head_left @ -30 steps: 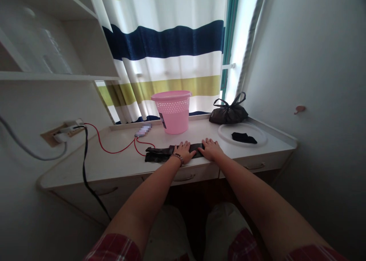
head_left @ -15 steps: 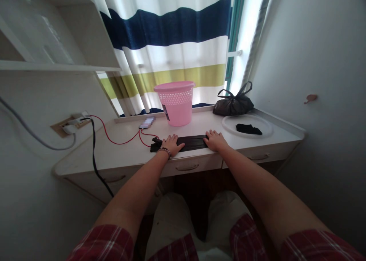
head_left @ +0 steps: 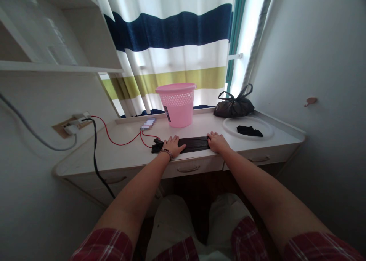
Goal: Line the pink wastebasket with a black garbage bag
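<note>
A black plastic bag [head_left: 196, 144], folded into a long flat strip, lies along the front of the white desk. Flat on its left part rests my left hand [head_left: 174, 146], fingers spread and a beaded bracelet at the wrist. My right hand [head_left: 217, 142] presses on the strip's right end, fingers laid out over it and hiding that end. A loose crumpled tip of the bag sticks out left of my left hand. Behind the strip stands a pink perforated wastebasket [head_left: 178, 110], upright.
A tied black bag [head_left: 234, 106] sits at the back right. In front of it a white ring [head_left: 228, 129] surrounds a small folded black bundle [head_left: 249, 131]. A phone [head_left: 148, 124] lies at the left by a red cable [head_left: 121, 144]. A black cord [head_left: 95, 158] hangs over the desk edge.
Both hands stay on the folded bag, with hardly any movement over it. The whole view has shifted slightly.
</note>
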A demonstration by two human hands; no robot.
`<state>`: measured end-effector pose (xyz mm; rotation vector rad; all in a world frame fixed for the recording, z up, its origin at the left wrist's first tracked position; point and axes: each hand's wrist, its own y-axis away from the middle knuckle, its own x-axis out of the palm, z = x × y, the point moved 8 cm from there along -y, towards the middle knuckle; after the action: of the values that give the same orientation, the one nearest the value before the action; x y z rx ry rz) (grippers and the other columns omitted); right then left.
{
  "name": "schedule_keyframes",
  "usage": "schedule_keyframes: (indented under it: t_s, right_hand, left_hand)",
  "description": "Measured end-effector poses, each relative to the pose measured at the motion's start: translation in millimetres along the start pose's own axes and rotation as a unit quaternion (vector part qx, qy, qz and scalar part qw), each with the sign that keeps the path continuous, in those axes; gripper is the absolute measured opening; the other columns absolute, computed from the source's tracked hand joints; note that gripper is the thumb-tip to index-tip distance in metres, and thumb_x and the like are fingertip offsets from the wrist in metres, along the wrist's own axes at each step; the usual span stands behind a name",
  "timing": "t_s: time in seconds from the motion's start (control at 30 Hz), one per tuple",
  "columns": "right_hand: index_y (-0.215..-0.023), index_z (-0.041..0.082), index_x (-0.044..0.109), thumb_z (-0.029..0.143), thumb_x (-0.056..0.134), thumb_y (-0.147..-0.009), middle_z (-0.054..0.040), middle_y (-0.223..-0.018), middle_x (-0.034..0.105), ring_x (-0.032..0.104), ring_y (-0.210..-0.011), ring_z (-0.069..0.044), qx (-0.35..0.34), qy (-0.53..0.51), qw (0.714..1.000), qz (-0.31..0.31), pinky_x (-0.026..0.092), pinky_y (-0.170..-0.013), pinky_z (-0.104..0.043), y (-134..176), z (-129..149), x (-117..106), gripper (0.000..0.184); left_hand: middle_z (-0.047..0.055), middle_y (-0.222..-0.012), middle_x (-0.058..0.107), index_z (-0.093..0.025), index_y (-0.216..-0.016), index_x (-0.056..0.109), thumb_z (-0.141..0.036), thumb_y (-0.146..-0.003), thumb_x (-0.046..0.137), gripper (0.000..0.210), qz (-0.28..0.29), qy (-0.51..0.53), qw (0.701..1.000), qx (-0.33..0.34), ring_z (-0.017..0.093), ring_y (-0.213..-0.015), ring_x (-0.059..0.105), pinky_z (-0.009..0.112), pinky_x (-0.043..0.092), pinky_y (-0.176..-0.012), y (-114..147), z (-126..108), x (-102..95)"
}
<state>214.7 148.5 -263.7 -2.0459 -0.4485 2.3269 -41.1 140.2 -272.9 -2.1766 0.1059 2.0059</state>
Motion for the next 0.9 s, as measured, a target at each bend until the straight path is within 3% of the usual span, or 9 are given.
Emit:
schedule_keyframes:
  t_s: [0.13, 0.27, 0.43, 0.6, 0.9]
  right_hand:
    - [-0.138, 0.019, 0.043, 0.036, 0.026, -0.098, -0.0128, -0.147, 0.040, 0.034, -0.133, -0.028, 0.002, -0.012, 1.000, -0.001, 0.019, -0.109, -0.046, 0.4, 2.1, -1.8, 0.047]
    - [-0.145, 0.008, 0.032, 0.043, 0.035, -0.095, -0.0195, -0.148, 0.037, 0.034, -0.133, -0.030, 0.054, -0.013, 0.998, -0.030, 0.022, -0.108, -0.043, -0.6, -5.6, -4.3, 0.061]
    - [-0.129, 0.008, 0.052, 0.042, 0.034, -0.096, -0.0205, -0.138, 0.048, 0.039, -0.129, -0.030, 0.031, -0.001, 0.999, -0.037, 0.025, -0.107, -0.041, -0.2, -3.0, -4.3, 0.050]
    - [-0.119, 0.013, 0.059, 0.033, 0.030, -0.098, -0.0176, -0.128, 0.056, 0.046, -0.121, -0.028, 0.022, 0.001, 0.999, -0.042, 0.029, -0.103, -0.040, 1.6, -1.5, -9.8, 0.041]
    - [-0.109, 0.015, 0.062, 0.030, 0.022, -0.100, -0.0151, -0.112, 0.064, 0.058, -0.103, -0.026, 0.060, -0.019, 0.997, -0.038, 0.037, -0.090, -0.035, 9.5, -3.7, -22.8, 0.043]
  left_hand:
    - [0.007, -0.161, 0.012, -0.021, -0.153, 0.020, -0.078, -0.084, 0.019, 0.089, 0.007, -0.001, 1.000, -0.001, 0.033, -0.147, 0.010, 0.053, 0.013, -0.116, 2.5, -0.9, -2.3]
    - [0.007, -0.161, 0.012, -0.020, -0.153, 0.020, -0.078, -0.084, 0.018, 0.090, 0.007, 0.000, 1.000, -0.002, 0.032, -0.147, 0.009, 0.053, 0.013, -0.116, 4.7, -1.3, -4.3]
    - [0.007, -0.161, 0.013, -0.021, -0.152, 0.021, -0.078, -0.084, 0.018, 0.089, 0.001, -0.005, 1.000, -0.005, 0.032, -0.147, 0.011, 0.054, 0.013, -0.116, 4.8, -0.1, -5.2]
    - [0.006, -0.161, 0.013, -0.021, -0.152, 0.022, -0.079, -0.083, 0.018, 0.090, 0.000, -0.003, 1.000, -0.002, 0.032, -0.147, 0.011, 0.054, 0.014, -0.116, 4.3, 1.5, -5.0]
    - [0.007, -0.161, 0.014, -0.021, -0.152, 0.022, -0.078, -0.084, 0.018, 0.089, -0.001, 0.000, 1.000, -0.002, 0.032, -0.147, 0.011, 0.053, 0.013, -0.116, 5.6, 0.5, -6.6]
